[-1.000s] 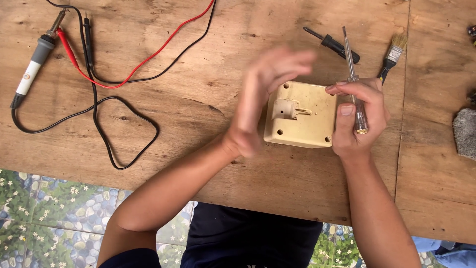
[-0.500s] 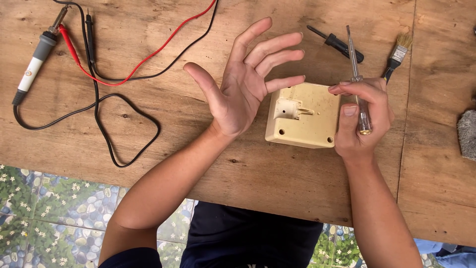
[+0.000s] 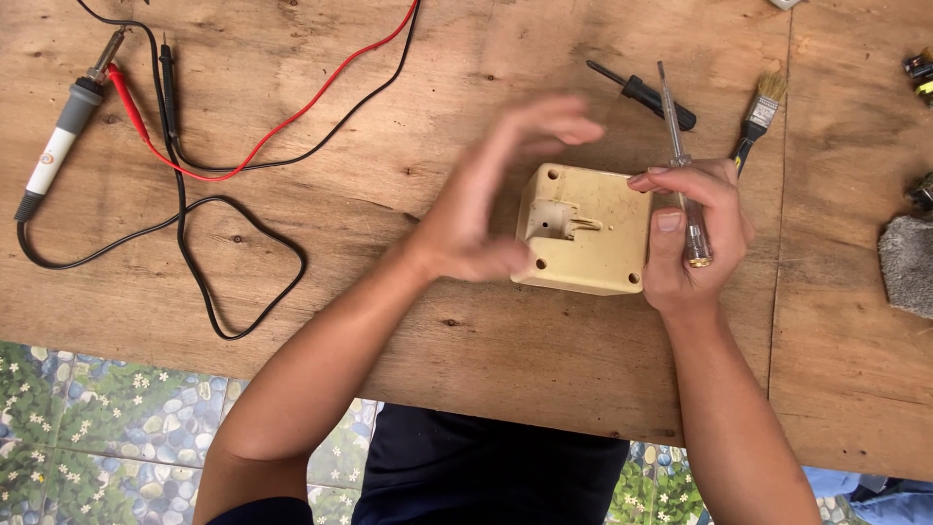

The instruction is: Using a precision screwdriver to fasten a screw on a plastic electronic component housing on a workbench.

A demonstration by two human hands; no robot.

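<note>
My right hand (image 3: 695, 243) grips a screwdriver (image 3: 680, 170) against the box (image 3: 588, 233), left hand (image 3: 496, 199) open beside it; box looks light, rigid—hold its sides.

Left hand (image 3: 496, 199) blurred, open fingers raised, right hand (image 3: 695, 238) curled in a closed grip

Lighting here is soft and even, looks like daylight, bright enough that the wood grain on the table (image 3: 292, 321) reads clearly with no glare anywhere. Shadows are faint, just a thin dark edge under the cream box (image 3: 583, 233) and along the black cable (image 3: 233, 282). Only real flaw is motion blur: the left hand (image 3: 496, 194) is smeared, fingers especially, while the right hand (image 3: 695, 238) stays sharp.
</note>
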